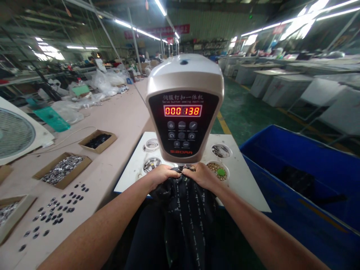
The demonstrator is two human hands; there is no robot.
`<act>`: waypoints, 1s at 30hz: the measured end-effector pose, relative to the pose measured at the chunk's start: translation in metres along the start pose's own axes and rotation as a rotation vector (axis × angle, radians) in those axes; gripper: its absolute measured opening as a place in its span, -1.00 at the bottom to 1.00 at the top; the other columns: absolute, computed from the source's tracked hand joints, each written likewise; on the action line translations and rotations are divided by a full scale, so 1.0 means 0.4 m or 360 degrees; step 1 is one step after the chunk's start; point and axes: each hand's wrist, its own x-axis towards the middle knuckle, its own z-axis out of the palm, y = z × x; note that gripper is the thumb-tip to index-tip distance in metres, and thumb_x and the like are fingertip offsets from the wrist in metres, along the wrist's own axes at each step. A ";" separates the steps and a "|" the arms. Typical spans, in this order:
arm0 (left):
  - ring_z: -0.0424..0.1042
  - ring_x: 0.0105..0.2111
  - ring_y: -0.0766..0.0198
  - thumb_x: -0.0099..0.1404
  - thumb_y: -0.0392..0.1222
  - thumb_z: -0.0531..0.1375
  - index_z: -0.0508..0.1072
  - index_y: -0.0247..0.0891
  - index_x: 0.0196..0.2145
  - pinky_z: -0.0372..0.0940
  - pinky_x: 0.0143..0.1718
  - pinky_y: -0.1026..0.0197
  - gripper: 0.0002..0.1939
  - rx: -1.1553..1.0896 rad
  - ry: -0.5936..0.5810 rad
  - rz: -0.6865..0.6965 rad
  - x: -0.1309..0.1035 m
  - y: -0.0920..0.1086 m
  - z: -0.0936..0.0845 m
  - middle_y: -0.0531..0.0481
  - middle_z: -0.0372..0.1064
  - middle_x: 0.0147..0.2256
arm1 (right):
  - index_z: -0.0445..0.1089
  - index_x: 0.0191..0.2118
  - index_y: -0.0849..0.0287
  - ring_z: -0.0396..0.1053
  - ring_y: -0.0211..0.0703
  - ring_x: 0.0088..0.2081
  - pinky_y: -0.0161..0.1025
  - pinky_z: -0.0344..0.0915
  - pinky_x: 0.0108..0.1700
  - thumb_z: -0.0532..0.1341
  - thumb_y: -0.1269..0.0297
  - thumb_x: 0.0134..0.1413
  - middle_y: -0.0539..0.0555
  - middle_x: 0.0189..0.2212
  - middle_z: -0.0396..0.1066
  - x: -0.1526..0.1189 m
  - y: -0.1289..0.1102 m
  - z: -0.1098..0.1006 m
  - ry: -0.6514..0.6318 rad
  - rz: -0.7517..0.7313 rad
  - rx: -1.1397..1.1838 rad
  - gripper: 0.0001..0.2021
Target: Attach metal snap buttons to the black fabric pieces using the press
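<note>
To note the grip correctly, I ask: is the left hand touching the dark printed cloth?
Touching. The head view shows it: the left hand grips the gathered top of the dark printed cloth, its thumb lying on the fabric.

Beige table (109, 165): cardboard boxes (108, 144), loose discs (59, 215), clear plastic (105, 84). White tabletop (247, 191): button sewing machine (182, 101), parts cups (228, 174).

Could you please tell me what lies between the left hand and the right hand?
In the head view, dark cloth with white lettering lies between the left hand and the right hand, both gripping it.
</note>
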 end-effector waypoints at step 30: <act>0.43 -0.24 0.16 0.13 0.05 0.32 0.48 -0.27 -0.25 0.24 -0.16 0.20 -0.65 0.0642 -0.0148 0.0532 0.009 -0.006 -0.066 0.00 0.49 -0.27 | 0.53 -0.17 0.12 0.52 -0.04 -0.23 -0.25 0.14 -0.26 0.01 0.01 0.43 0.12 -0.27 0.60 0.005 0.052 0.012 0.0041 -0.0386 -0.1109 -0.59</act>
